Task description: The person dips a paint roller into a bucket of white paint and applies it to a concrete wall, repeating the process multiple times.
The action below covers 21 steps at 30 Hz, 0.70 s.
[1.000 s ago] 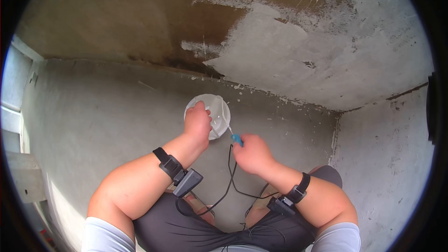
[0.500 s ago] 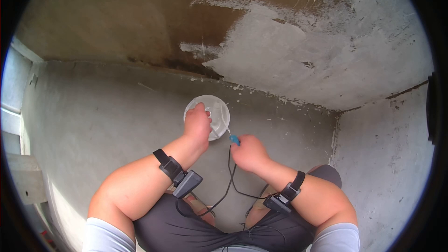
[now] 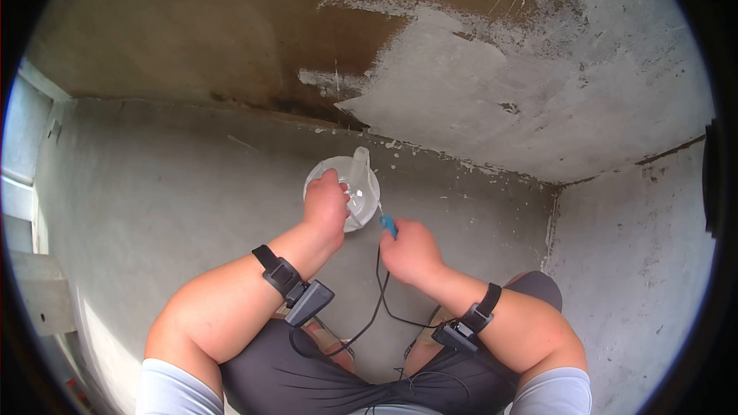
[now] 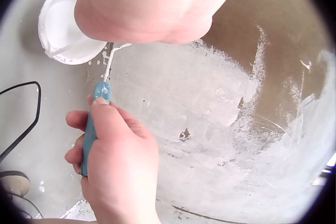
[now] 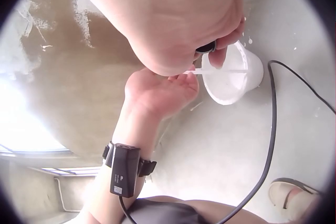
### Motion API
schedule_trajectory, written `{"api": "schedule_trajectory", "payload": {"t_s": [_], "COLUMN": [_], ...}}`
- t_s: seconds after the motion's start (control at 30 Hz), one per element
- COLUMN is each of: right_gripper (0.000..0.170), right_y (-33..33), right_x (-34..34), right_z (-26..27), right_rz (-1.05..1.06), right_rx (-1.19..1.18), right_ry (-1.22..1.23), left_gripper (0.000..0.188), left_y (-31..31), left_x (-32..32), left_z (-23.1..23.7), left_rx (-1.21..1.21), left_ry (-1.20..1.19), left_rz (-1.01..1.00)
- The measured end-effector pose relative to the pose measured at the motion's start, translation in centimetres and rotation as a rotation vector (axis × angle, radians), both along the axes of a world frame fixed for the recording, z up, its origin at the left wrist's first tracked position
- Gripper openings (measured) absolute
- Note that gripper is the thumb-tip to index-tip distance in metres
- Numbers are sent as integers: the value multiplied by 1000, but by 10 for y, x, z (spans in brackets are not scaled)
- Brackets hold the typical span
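My right hand (image 3: 413, 252) grips the blue handle of a small paint roller (image 4: 103, 90), whose thin bent rod is coated white. In the head view, its pale roller end overlaps the far rim of a white plastic bucket (image 3: 367, 196). The rod comes down past the bucket's right side to the handle. Wet white material glistens inside the bucket. My left hand (image 3: 326, 204) is over the bucket's left side, fingers curled round the white bucket handle (image 5: 231, 71) that runs across the opening. Part of the bucket is hidden behind that hand.
A brown wall (image 3: 192, 31) partly coated with white paint (image 3: 461, 69) rises ahead, with another wall (image 3: 638, 261) at right. White splatters dot the grey floor (image 3: 192, 169) along its base. A black cable (image 3: 378, 292) loops between the wrists, above the sandalled feet.
The roller end, earlier low inside the bucket, now shows raised at the far rim. My right hand has shifted slightly left. My left hand and the bucket have stayed nearly still.
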State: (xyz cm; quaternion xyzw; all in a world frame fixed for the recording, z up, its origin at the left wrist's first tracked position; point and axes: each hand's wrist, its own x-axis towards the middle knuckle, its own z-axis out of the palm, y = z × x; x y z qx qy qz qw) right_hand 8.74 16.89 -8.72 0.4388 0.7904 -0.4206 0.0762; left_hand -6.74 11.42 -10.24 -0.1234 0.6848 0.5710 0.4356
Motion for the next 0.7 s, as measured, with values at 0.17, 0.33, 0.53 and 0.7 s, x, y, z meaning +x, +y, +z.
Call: {"api": "schedule_trajectory", "payload": {"t_s": [0.17,0.33,0.53,0.7], "right_gripper": [27,30,31,29], "right_y": [0,-1,8,18], "right_x": [1,0,-4,-10], "right_z": [3,2,14,54], "right_rz": [-1,-28,-84,-258], "right_rx": [24,57,70,-462], "right_ry": [16,52,162,319], "left_gripper": [38,40,49,40], "left_y": [1,0,0,0], "left_x": [0,-2,-3,-3], "left_z": [0,0,3,3], "left_rx": [1,6,-1,-3], "left_ry": [-1,0,-48,-63], "left_rz": [7,-13,14,44]}}
